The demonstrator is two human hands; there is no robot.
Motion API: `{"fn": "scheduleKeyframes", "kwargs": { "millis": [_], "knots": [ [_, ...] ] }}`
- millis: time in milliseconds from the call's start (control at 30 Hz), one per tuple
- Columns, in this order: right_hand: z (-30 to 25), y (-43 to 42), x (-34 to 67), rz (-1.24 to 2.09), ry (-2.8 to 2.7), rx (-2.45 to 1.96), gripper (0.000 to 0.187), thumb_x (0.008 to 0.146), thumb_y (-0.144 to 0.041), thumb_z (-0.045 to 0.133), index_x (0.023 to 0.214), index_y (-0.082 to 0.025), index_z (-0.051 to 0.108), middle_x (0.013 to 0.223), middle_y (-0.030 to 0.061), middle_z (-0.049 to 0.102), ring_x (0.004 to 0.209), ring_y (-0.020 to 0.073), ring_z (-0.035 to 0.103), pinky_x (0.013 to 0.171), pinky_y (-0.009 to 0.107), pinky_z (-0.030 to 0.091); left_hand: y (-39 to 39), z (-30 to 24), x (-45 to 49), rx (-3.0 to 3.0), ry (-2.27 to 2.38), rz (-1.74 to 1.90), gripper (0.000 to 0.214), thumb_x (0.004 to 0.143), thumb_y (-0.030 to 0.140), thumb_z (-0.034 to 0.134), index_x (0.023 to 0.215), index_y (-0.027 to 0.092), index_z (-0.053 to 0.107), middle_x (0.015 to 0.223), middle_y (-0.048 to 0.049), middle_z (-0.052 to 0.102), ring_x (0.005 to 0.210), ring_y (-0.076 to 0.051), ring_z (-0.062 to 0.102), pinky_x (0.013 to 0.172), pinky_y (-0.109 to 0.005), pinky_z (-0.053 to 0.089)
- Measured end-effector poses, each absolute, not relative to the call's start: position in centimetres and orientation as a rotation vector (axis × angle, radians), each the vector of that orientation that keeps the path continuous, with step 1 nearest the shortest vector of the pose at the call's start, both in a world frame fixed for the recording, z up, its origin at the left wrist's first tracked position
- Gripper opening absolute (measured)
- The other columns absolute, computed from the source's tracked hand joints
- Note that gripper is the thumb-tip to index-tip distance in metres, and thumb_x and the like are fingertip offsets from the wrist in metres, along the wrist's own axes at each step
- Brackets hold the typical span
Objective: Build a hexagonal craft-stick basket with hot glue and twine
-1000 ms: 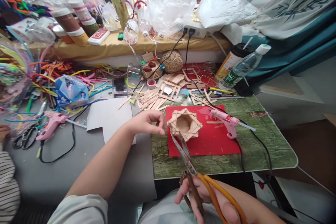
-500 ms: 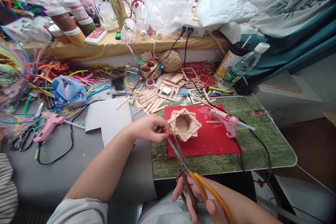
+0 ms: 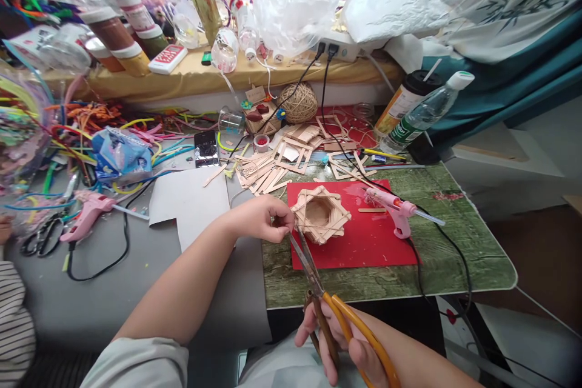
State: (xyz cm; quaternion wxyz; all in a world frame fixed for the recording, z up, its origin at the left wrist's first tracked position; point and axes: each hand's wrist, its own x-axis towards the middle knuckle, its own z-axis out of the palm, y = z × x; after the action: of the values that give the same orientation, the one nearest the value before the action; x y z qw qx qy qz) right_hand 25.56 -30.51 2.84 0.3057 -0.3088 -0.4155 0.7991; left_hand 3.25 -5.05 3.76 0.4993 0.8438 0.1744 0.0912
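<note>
My right hand (image 3: 334, 339) is closed round a pair of scissors (image 3: 313, 276) with one orange handle loop and one brown one. Their blades point up and away, slightly parted, with the tips beside my left hand (image 3: 266, 220). That hand has its thumb and fingers pinched together; whatever lies between them is too small to make out. Just right of it stands a small bowl (image 3: 331, 224) built of stacked craft sticks, with a star-shaped rim. The bowl sits on a red sheet (image 3: 373, 248). A single craft stick (image 3: 371, 210) lies on that sheet.
A pink glue gun (image 3: 393, 209) with its cord rests at the sheet's right; another glue gun (image 3: 88, 215) is at the left. Loose craft sticks (image 3: 259, 170) are heaped behind. A bottle (image 3: 422, 115) and cup (image 3: 404, 103) stand back right. Another person's striped sleeve (image 3: 16, 321) shows lower left.
The view has shifted slightly. My left fingers are pinched a little closer together, and the scissors have moved slightly left in view. The bowl stays in place on the red sheet.
</note>
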Motion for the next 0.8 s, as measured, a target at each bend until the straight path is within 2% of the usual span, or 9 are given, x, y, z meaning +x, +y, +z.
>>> {"fn": "scheduleKeyframes", "kwargs": {
  "millis": [267, 500, 633, 700, 800],
  "knots": [
    [2.54, -30.57, 25.2, 2.138, -1.06, -0.807, 0.093, 0.08, -0.099, 0.051, 0.127, -0.019, 0.052, 0.125, 0.0175, 0.067, 0.062, 0.0086, 0.056, 0.07, 0.029, 0.046, -5.02, 3.53, 3.19, 2.045, 0.42, 0.168, 0.017, 0.07, 0.011, 0.061, 0.081, 0.018, 0.072, 0.078, 0.0001, 0.071, 0.069, -0.011, 0.059, 0.066, -0.021, 0.045],
    [2.53, -30.68, 25.37, 2.109, -1.101, -0.827, 0.09, 0.086, -0.098, 0.044, 0.131, -0.02, 0.051, 0.123, 0.0165, 0.068, 0.067, 0.0126, 0.063, 0.074, 0.032, 0.05, -5.11, 3.73, 3.32, 2.1, 0.45, 0.161, 0.016, 0.07, 0.013, 0.061, 0.08, 0.019, 0.071, 0.076, 0.0011, 0.068, 0.068, -0.011, 0.057, 0.064, -0.022, 0.043],
    [2.74, -30.18, 25.43, 2.133, -1.121, -0.848, 0.092, 0.086, -0.099, 0.037, 0.128, -0.019, 0.051, 0.113, 0.0155, 0.069, 0.074, 0.0171, 0.066, 0.072, 0.032, 0.05, -5.35, 3.87, 3.5, 2.174, 0.478, 0.2, 0.015, 0.07, 0.014, 0.06, 0.079, 0.019, 0.071, 0.074, 0.0014, 0.065, 0.066, -0.011, 0.054, 0.062, -0.022, 0.041],
    [2.72, -30.17, 25.52, 2.184, -1.067, -0.837, 0.097, 0.08, -0.103, 0.039, 0.127, -0.019, 0.052, 0.113, 0.0153, 0.068, 0.077, 0.0185, 0.068, 0.071, 0.031, 0.05, -5.31, 4.01, 3.43, 2.196, 0.488, 0.214, 0.015, 0.069, 0.014, 0.06, 0.078, 0.019, 0.071, 0.073, 0.0016, 0.065, 0.064, -0.011, 0.052, 0.06, -0.022, 0.039],
    [2.63, -30.72, 25.84, 2.27, -1.016, -0.832, 0.103, 0.071, -0.104, 0.052, 0.131, -0.02, 0.053, 0.123, 0.0161, 0.065, 0.077, 0.0177, 0.067, 0.072, 0.032, 0.052, -4.87, 4.38, 2.88, 2.179, 0.552, 0.259, 0.014, 0.071, 0.014, 0.058, 0.077, 0.019, 0.069, 0.07, 0.0019, 0.064, 0.062, -0.01, 0.05, 0.061, -0.023, 0.039]
  ]
}}
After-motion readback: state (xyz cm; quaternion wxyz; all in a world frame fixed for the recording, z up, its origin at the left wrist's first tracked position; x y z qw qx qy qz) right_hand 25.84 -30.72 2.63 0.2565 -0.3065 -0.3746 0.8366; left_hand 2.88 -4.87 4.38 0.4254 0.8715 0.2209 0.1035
